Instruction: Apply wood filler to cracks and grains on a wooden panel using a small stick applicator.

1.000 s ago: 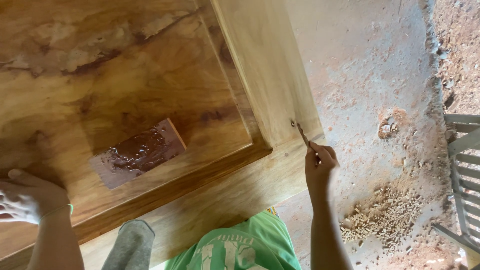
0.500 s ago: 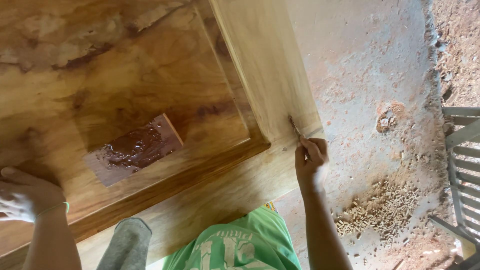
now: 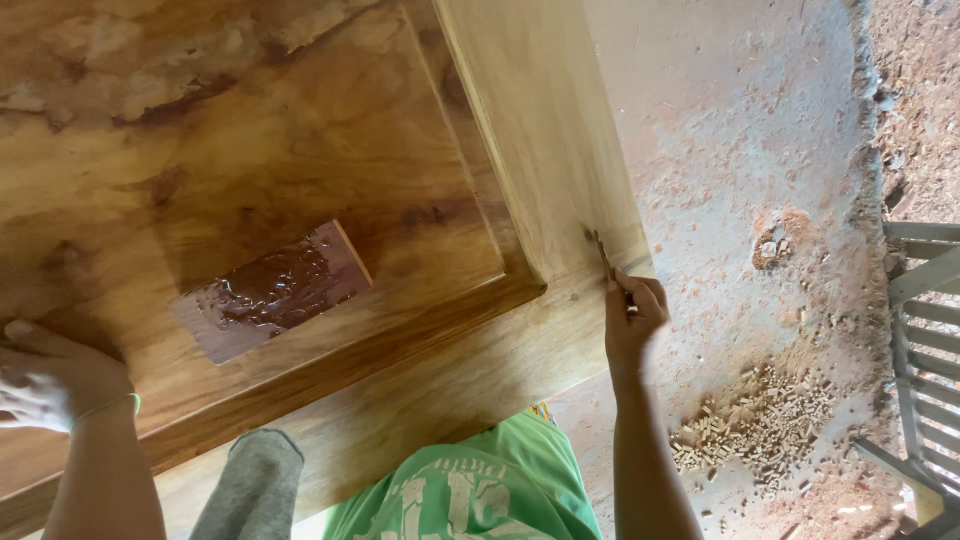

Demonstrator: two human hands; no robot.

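A large wooden panel door [image 3: 300, 150] with a raised frame lies flat in front of me. My right hand [image 3: 632, 318] grips a small thin brush [image 3: 600, 252] whose dark tip touches the frame near its lower right corner. My left hand [image 3: 48, 372], with a green band on its wrist, rests flat on the panel at the lower left. A small wooden slab [image 3: 272, 290] smeared with glossy dark brown paste lies on the panel between my hands.
Dusty concrete floor [image 3: 740, 150] lies to the right of the door, with a heap of small wood pegs and sawdust [image 3: 760, 425]. A grey metal frame [image 3: 925, 350] stands at the right edge. My green shirt [image 3: 470, 490] and a grey cloth [image 3: 255, 485] show at the bottom.
My right hand has shifted slightly left and down along the frame edge with the brush. The left hand has stayed in place.
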